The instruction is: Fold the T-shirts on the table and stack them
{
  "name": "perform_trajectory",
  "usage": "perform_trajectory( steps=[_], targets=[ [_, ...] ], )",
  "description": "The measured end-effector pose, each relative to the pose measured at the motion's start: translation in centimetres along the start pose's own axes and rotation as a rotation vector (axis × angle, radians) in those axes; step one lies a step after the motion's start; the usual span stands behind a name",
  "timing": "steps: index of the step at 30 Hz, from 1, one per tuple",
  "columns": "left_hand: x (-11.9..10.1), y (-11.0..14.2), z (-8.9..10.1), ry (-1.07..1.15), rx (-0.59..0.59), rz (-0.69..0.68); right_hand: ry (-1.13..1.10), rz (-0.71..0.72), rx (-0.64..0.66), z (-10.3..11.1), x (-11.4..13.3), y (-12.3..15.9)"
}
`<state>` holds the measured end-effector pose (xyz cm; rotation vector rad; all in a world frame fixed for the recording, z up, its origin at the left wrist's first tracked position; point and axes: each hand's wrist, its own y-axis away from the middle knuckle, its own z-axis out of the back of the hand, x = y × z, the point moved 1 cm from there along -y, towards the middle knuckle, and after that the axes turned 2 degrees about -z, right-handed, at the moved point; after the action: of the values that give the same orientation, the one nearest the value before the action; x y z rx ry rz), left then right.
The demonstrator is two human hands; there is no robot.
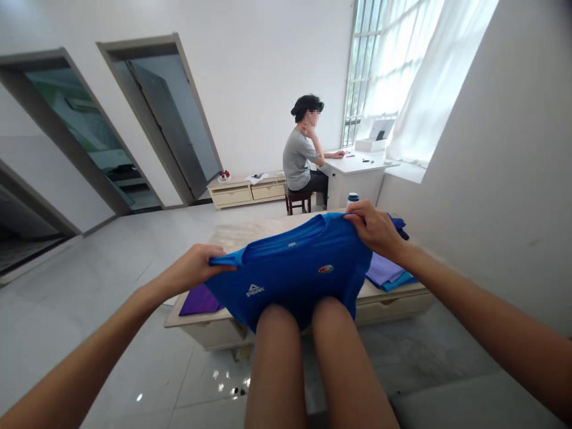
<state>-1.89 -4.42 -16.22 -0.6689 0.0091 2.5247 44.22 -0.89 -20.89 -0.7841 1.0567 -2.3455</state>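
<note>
A blue T-shirt (286, 274) with a white logo and a small badge on its chest is stretched between my two hands, collar upward. My left hand (201, 265) pinches it at one shoulder, and my right hand (370, 226) grips the opposite shoulder. The lower part of the shirt hangs down behind my knees. Beneath and beyond it stands a low cream table (205, 333) with drawers. Purple cloth (199, 300) lies on the table near my left hand. Lilac folded cloth (382, 269) rests below my right hand, on top of bright blue cloth (402, 281).
Dark blue cloth (398, 225) and a blue-capped container (353, 198) are behind my right hand. Farther off, a person (298, 156) sits on a stool at a white desk (355, 164). A low cabinet (241, 192) runs along the back wall. A wall (513, 196) borders the right.
</note>
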Motion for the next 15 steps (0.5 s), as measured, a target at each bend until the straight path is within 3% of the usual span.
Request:
perform_trajectory(
  steps=[5,7,11,15],
  targets=[
    [-2.2,2.6,1.3,-0.083,-0.327,0.011,-0.065,0.179,0.319,2.7,1.2,1.0],
    [-2.8,3.6,1.0,-0.076,-0.426,0.040,-0.077,0.210,0.342,3.2,1.2,1.8],
    [-2.7,4.8,-1.0,0.007,-0.480,0.094,-0.026,0.083,0.097,3.6,1.0,3.7],
    [-0.9,5.1,-3.8,0.015,-0.556,0.168,0.017,-0.059,-0.171,2.6,1.1,6.2]
  ],
)
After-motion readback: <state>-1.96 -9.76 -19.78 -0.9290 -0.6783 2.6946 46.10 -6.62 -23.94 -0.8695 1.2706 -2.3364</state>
